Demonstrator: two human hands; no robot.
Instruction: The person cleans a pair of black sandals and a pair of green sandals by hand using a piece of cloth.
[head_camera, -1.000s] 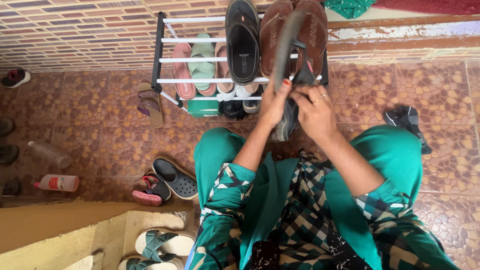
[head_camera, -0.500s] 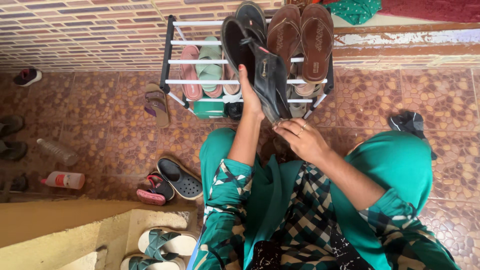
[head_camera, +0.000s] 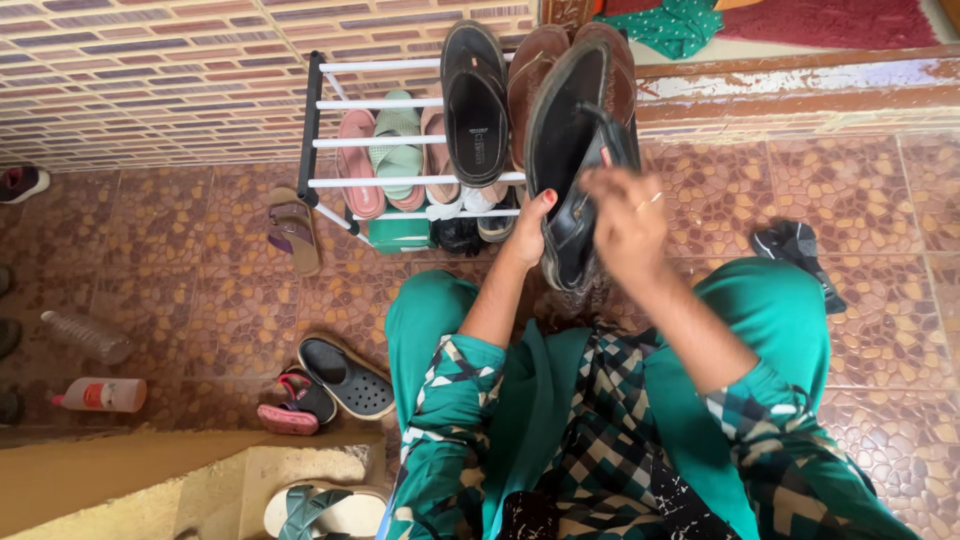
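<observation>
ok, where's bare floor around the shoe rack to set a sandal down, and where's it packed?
Bare tile lies right of the shoe rack, up to the black shoe. Another patch sits between the purple sandal and the plastic bottle. The rack's top shelf is crowded. Both hands, left hand and right hand, hold the black sandal.

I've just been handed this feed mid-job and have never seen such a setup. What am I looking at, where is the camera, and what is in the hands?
There is no machine: a person wears one camera on the head, looking down at their own two bare hands. The left hand and right hand together hold a black sandal in front of a white-barred shoe rack. The rack already carries another black sandal, brown sandals and pink and green slippers. On the tiled floor lie a dark clog, a purple-strapped sandal and a plastic bottle.
</observation>
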